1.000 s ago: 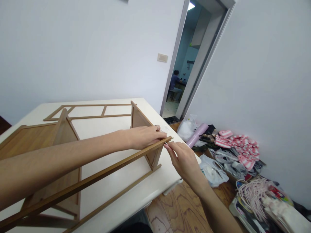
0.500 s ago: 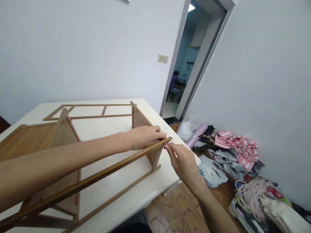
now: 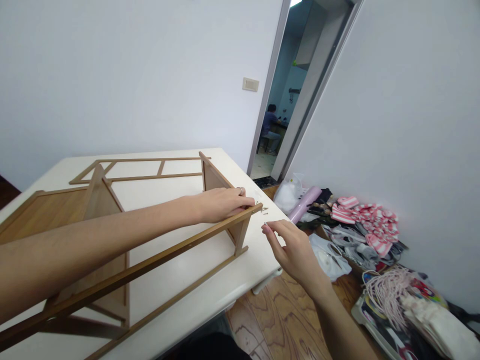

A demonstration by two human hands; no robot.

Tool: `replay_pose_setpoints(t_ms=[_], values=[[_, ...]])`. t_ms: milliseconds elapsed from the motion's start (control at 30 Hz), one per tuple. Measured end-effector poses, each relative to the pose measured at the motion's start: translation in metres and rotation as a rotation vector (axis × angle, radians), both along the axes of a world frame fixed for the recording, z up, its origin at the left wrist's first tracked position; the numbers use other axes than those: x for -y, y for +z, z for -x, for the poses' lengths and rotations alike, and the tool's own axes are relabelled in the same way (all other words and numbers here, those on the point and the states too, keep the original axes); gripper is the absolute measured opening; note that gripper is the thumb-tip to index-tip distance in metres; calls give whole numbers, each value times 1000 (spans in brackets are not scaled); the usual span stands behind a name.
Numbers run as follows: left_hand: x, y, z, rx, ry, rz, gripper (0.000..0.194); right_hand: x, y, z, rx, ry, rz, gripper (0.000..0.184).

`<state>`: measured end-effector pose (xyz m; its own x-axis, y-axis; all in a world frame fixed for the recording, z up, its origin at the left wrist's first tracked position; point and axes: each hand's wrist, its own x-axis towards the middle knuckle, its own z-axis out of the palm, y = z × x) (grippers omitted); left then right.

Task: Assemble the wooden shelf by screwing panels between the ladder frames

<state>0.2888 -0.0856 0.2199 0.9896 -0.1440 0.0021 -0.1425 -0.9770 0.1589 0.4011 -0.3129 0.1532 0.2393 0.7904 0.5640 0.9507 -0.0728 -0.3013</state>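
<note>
My left hand reaches across a partly assembled wooden shelf and closes around the right end of its upper rail, where a wooden shelf panel joins. Most of its fingertips are hidden behind the wood. My right hand is just right of the rail's end, apart from it, thumb and forefinger pinching a small metal screw that is mostly covered. Several loose screws lie on the white table beyond the rail's end. A second upright panel stands at the left.
A flat ladder-like wooden frame lies along the table's back edge. Plastic bags, striped cloth and a box with pale cord crowd the floor at right. Through the doorway a person sits.
My right hand has drawn back from the rail's end, slightly right and toward me, with the screw still pinched. My left hand keeps its hold on the rail.
</note>
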Motion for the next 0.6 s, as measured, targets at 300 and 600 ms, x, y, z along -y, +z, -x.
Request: replay_pose_setpoints(t_ms=[300, 600], values=[[0, 2, -2, -9, -47, 18, 30, 4, -86, 5, -191, -51, 139, 25], [-1, 6, -4, -43, -68, 1, 32, -13, -136, 4, -207, -44, 215, 24]])
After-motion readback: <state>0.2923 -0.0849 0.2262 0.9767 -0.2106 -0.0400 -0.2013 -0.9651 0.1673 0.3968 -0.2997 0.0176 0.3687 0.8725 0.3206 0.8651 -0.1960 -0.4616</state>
